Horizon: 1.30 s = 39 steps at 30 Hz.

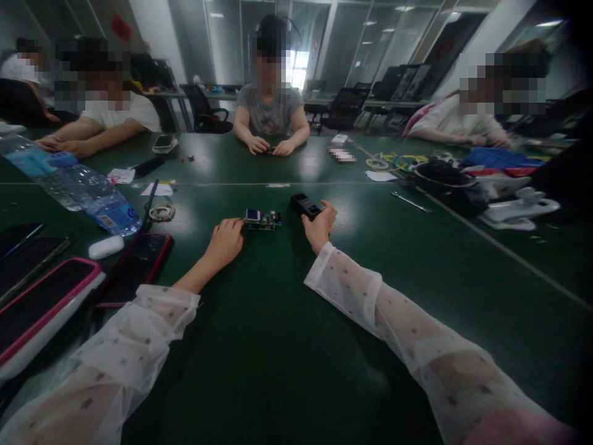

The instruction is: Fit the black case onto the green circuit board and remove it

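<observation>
A small green circuit board [263, 221] with a little screen lies on the dark green table. My left hand [228, 237] is closed at the board's left end, its fingertips on the edge; the thumb is mostly hidden. To the right of the board, my right hand [320, 224] grips a black rectangular case [304, 204] with a recessed face, thumb on the near side and fingers on the far side. The case is tilted and a gap separates it from the board.
Bottles [92, 191], a white earbud case [106, 247] and several phones, one red-edged [139, 266], crowd the left. A wrench [411, 201], cables [389, 162] and a white tool [521, 207] lie right. A person [271, 111] sits opposite; others sit at both sides.
</observation>
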Each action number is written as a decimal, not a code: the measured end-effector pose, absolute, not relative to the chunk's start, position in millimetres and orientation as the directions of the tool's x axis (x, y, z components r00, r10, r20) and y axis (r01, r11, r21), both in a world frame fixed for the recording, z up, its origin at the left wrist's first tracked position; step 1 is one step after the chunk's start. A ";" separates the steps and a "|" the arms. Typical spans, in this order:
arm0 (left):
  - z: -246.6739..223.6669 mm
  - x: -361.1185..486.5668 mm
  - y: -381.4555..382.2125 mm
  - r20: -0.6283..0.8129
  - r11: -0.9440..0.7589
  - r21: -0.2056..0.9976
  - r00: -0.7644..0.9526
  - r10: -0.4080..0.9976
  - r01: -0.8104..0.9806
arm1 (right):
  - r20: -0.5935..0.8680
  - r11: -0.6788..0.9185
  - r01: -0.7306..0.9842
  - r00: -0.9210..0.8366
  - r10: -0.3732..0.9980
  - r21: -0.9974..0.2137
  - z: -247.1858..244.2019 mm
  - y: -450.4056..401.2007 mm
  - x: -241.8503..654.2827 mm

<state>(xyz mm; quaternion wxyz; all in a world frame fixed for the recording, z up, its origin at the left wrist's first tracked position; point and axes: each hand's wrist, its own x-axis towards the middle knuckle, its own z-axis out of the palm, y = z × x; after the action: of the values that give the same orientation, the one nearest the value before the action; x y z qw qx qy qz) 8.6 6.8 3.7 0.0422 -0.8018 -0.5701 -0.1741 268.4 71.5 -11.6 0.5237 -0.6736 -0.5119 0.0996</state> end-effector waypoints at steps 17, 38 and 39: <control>2.6 8.5 7.8 0.330 -0.339 0.134 0.281 0.901 0.931 | 0.523 0.239 0.707 0.214 0.825 -0.666 -20.4 77.3 271.7; 3.1 8.7 5.9 0.330 -0.341 0.136 0.282 0.901 0.930 | 0.655 0.675 0.463 -0.235 0.718 -0.574 -0.6 51.9 254.7; 3.0 8.6 6.0 0.331 -0.343 0.132 0.284 0.900 0.930 | 0.646 0.671 0.469 -0.244 0.723 -0.574 0.3 51.4 254.3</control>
<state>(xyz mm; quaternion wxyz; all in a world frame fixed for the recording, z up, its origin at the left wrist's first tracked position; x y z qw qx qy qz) 8.6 6.0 3.0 0.0432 -0.8002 -0.5716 -0.1763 254.3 51.4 0.3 0.4805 -0.3834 -0.7776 0.1322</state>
